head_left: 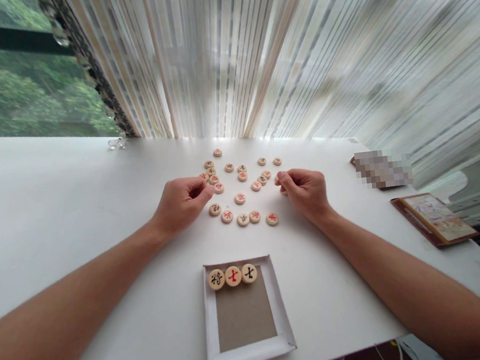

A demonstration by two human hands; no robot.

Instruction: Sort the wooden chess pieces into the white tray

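Note:
Round wooden pieces with red or black characters lie scattered on the white table (pixel 149 294), among them a red-marked piece (pixel 240 198) between the hands. My left hand (pixel 186 200) is closed at the left edge of the group, its thumb and finger pressed together beside several pieces; what it holds, if anything, is hidden. At the right edge, my right hand (pixel 304 190) is also closed, with parts of pieces showing at its fingertips. Nearer the camera stands a shallow white box (pixel 254 357) with a grey-brown bottom. Three pieces (pixel 233 276) form a row along its far side.
Two flat brown-edged items lie toward the right: a partly blurred one (pixel 380 171) and a booklet-like one (pixel 437 218) at the table's edge. A striped string curtain (pixel 208 56) hangs behind the table, beside a window (pixel 16 84) at the left.

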